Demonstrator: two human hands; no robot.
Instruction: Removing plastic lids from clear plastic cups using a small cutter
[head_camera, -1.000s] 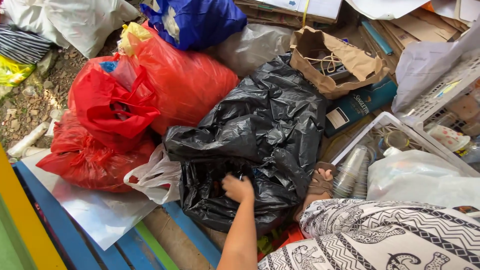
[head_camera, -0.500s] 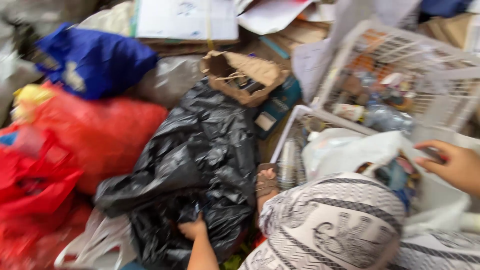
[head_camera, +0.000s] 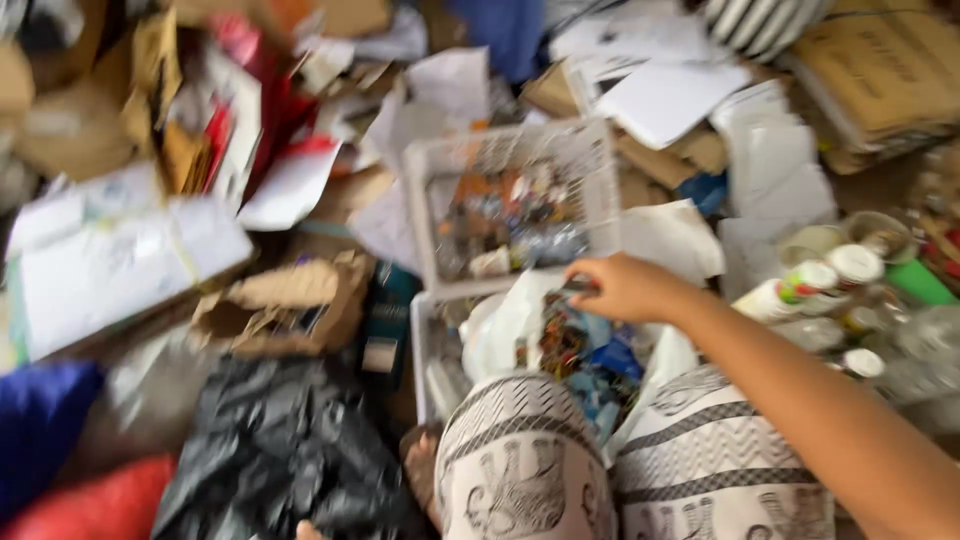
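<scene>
The right hand (head_camera: 625, 288) reaches in from the lower right, forearm running diagonally up and to the left. Its fingers (head_camera: 590, 275) are pressed together in a pinch on a small dark object (head_camera: 580, 286), which seems to be a short, flat piece with its long axis roughly level, pointing left away from the palm; the blur makes its kind hard to tell. The object sits at the very tips of the fingers, sticking out just to their left, above the open mouth of a white plastic bag (head_camera: 505, 330).

The bag lies just below the hand and holds a mix of coloured scraps (head_camera: 585, 355), blue and dark. Directly behind the hand stands a white wire basket (head_camera: 425, 200) filled with small mixed items. To the right, near the forearm, stand several white-capped bottles (head_camera: 800, 290) and a green container (head_camera: 920, 283).

Of the left hand (head_camera: 308, 530) only a sliver shows at the bottom edge, touching a black plastic bag (head_camera: 270, 460); whether its fingers are spread or closed cannot be told. A torn brown paper bag (head_camera: 285, 300) lies above the black one, and loose papers and cardboard (head_camera: 670, 100) cover the far ground. Patterned fabric over the person's knees (head_camera: 520, 470) fills the lower middle.
</scene>
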